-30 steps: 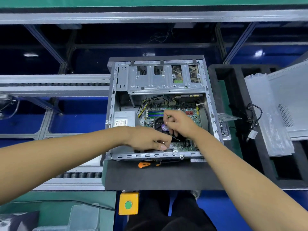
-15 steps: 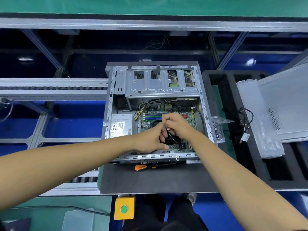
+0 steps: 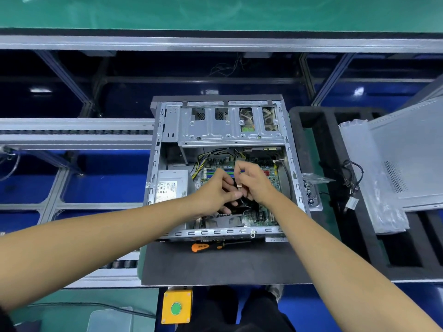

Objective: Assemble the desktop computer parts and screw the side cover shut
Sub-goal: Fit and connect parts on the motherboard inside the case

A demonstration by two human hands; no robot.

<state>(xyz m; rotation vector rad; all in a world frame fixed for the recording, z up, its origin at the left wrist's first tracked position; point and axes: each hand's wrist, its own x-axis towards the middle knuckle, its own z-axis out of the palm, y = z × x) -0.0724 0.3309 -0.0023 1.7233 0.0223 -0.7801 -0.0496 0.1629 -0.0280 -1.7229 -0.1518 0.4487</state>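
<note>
Both hands meet inside the open grey metal computer case (image 3: pixel 220 164). The right hand (image 3: pixel 251 182) pinches a small white plug (image 3: pixel 239 187); the left hand (image 3: pixel 215 192) curls round its thin black wire. An orange-handled screwdriver (image 3: pixel 211 246) lies on the flat black mat (image 3: pixel 215 267) just beside the case.

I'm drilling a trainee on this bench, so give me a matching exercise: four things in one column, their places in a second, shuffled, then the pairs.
Things:
1. screwdriver
2. power supply
3. side cover
4. green button

Places:
A. on the yellow box nearest the person
B. inside the computer case, at its left wall
C. on the black mat, just in front of the case
D. lying off the case, far right

Pairs: 1-C, 2-B, 3-D, 4-A
</note>
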